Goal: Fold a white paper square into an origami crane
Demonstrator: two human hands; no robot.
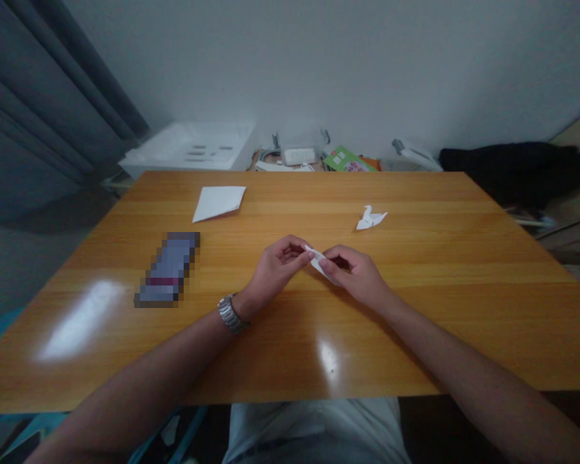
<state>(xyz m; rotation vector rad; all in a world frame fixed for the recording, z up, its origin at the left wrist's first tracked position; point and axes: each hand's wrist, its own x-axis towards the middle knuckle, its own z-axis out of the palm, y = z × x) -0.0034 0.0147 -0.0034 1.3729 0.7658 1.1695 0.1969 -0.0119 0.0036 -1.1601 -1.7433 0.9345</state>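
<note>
A small folded piece of white paper [325, 269] is held between both hands above the middle of the table. My left hand [279, 264], with a metal watch on the wrist, pinches its upper left end between thumb and fingers. On the other side, my right hand [358, 274] grips the paper's right edge, thumb on top. The fingers cover part of the folds. Beyond my right hand a white origami bird [370, 218] stands on the table.
The wooden table [444, 309] carries a white paper sheet [218, 203] at the back left and a blurred-out phone [168, 267] nearer on the left. Behind the far edge are a white bin [193, 145], a green booklet [345, 159] and dark cloth [517, 171].
</note>
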